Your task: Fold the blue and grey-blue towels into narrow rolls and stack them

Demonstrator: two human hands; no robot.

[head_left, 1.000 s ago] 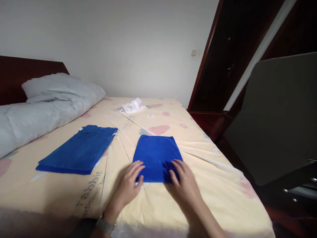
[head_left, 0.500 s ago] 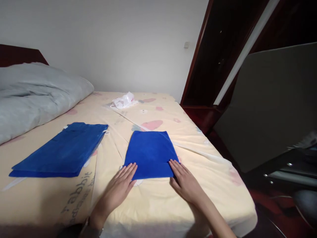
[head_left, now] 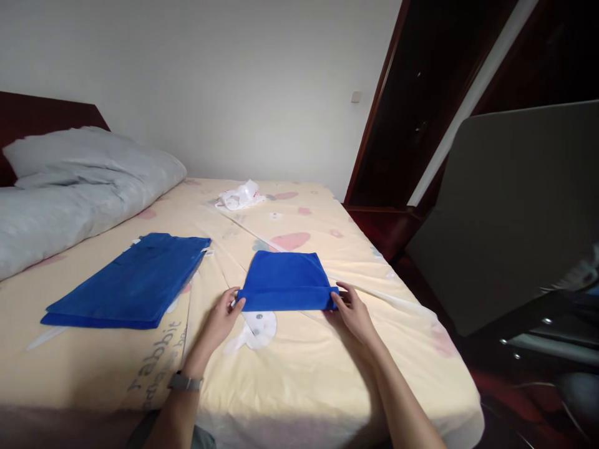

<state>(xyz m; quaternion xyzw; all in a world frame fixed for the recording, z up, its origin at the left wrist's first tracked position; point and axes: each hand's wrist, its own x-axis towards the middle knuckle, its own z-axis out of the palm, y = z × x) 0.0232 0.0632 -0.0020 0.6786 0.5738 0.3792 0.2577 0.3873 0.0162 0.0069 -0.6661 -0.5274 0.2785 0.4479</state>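
Note:
A bright blue towel (head_left: pixel 287 269) lies on the bed, its near edge turned up into a narrow band across the front. My left hand (head_left: pixel 226 315) pinches the left end of that band between thumb and fingers. At the right end, my right hand (head_left: pixel 352 310) grips the band in the same way. Left of my hands rests a stack of darker blue towels (head_left: pixel 128 280), laid flat with pale tags at the edges. A dark watch (head_left: pixel 186 381) is on my left wrist.
The bed (head_left: pixel 290 380) has a cream sheet with rabbit and carrot prints. A grey quilt (head_left: pixel 88 181) is heaped at the left, and a crumpled white plastic bag (head_left: pixel 241 195) lies farther back. Past the bed's right edge stands a large dark panel (head_left: pixel 510 206).
Both hands went from lying flat on the towel to pinching its near corners. The near edge is now folded up and away from me, uncovering a printed rabbit face on the sheet.

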